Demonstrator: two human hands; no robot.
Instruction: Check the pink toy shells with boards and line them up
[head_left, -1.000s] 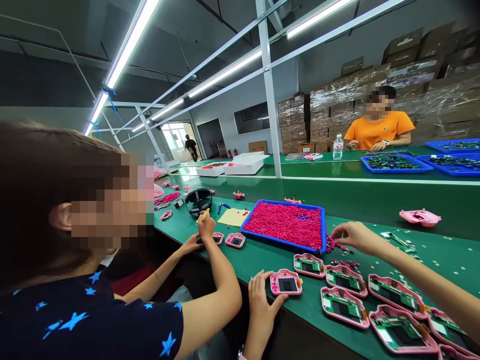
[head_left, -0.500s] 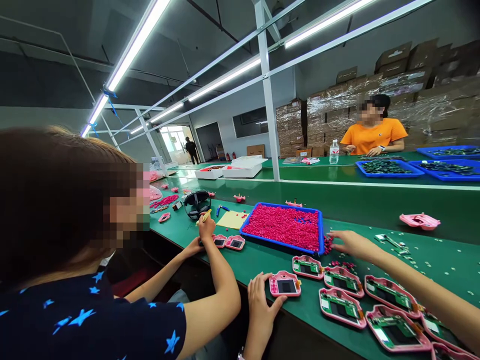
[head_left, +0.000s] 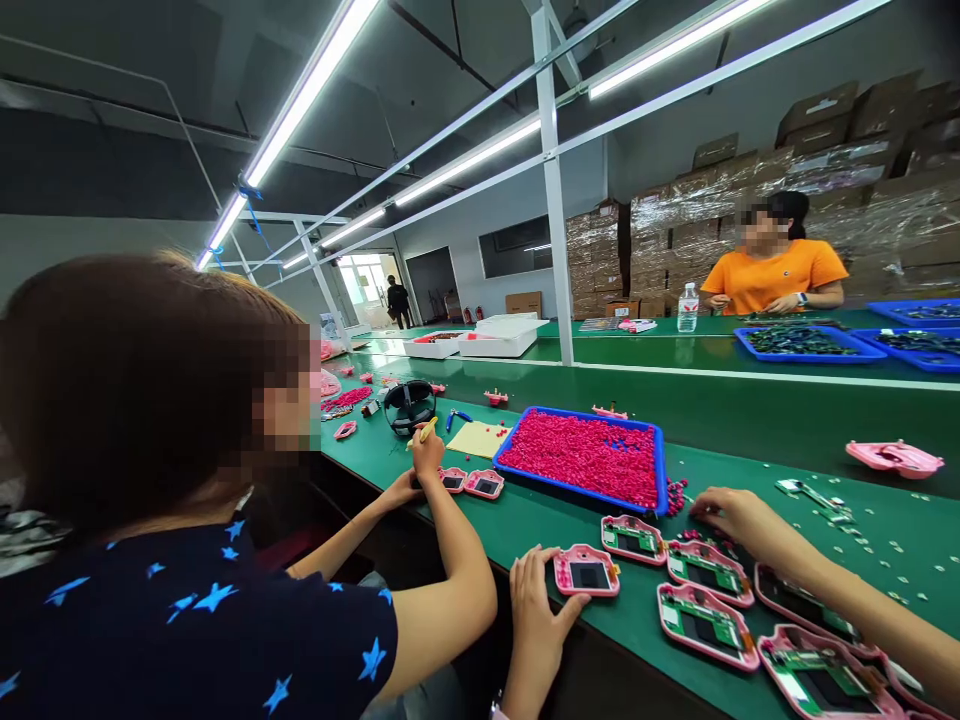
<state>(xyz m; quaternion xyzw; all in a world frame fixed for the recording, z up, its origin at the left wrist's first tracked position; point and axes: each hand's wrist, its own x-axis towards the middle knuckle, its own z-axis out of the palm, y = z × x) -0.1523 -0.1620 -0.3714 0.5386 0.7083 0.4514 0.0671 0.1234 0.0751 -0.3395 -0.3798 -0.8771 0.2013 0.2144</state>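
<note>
My left hand (head_left: 541, 625) grips a pink handheld console shell (head_left: 587, 573) with a dark screen, thumb on the near side and fingers on the far side, at the table's front edge. My right hand (head_left: 739, 518) is low over loose pinkish-red buttons (head_left: 705, 540), its fingers bent and drawn together; anything between the fingertips is too small to make out. Left of it stands a blue tray (head_left: 660, 470) heaped with the same small buttons. Several pink shells with green circuit boards (head_left: 706, 622) lie open below my right forearm.
At my left a co-worker (head_left: 435, 590) holds a yellow tool (head_left: 422, 434) over pink shells (head_left: 484, 484). Beyond lie a black headset (head_left: 409, 408), blue pliers (head_left: 458, 416) and yellow paper (head_left: 472, 440). Small white pieces are scattered at right. Another person (head_left: 776, 275) sits across, near blue trays.
My right hand has moved from the tray's corner toward the loose buttons nearer me, fingers more bent. My left hand keeps hold of the pink shell. The view has shifted slightly left.
</note>
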